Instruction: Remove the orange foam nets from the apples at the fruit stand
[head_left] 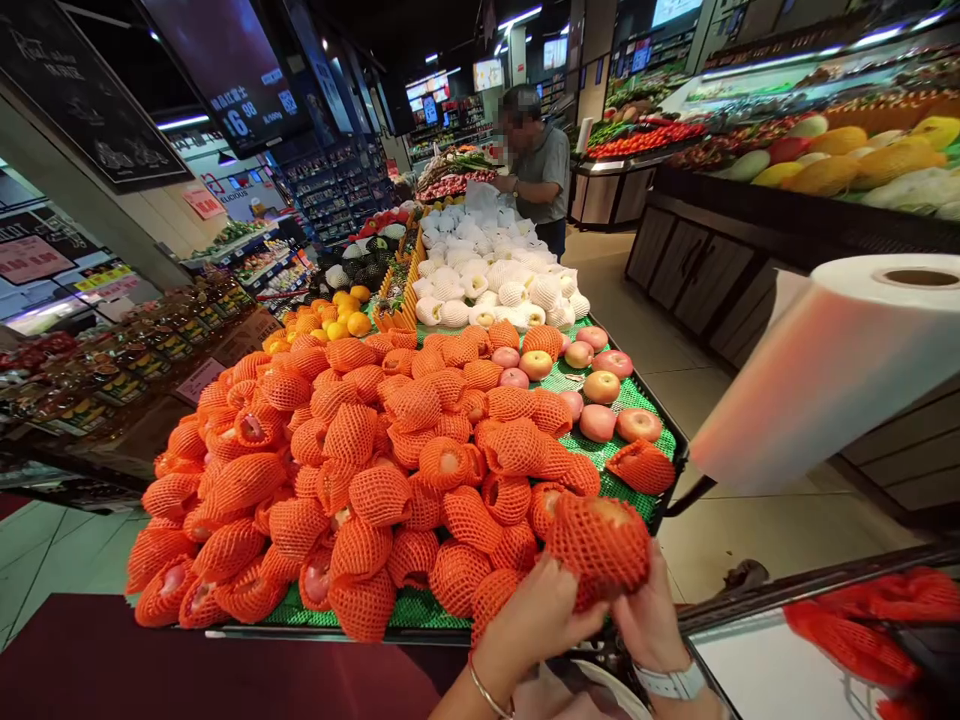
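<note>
An apple in an orange foam net (598, 548) is held up over the near right corner of the fruit display. My left hand (551, 605) is closed around its lower left side, some fingers hidden behind the net. From the lower right, my right hand (651, 618) also grips the netted apple. Just left of my hands lies a big heap of netted apples (379, 497). Beyond the held fruit, several bare apples (598, 422) rest on a green mat (556, 379), with a lone netted apple (641, 466) by the display's right edge.
A roll of plastic bags (832, 365) stands to the right. White-netted fruit (495, 280) and oranges (346, 315) lie farther back. A person (541, 165) stands at the far end. Loose orange nets (855, 625) lie at lower right.
</note>
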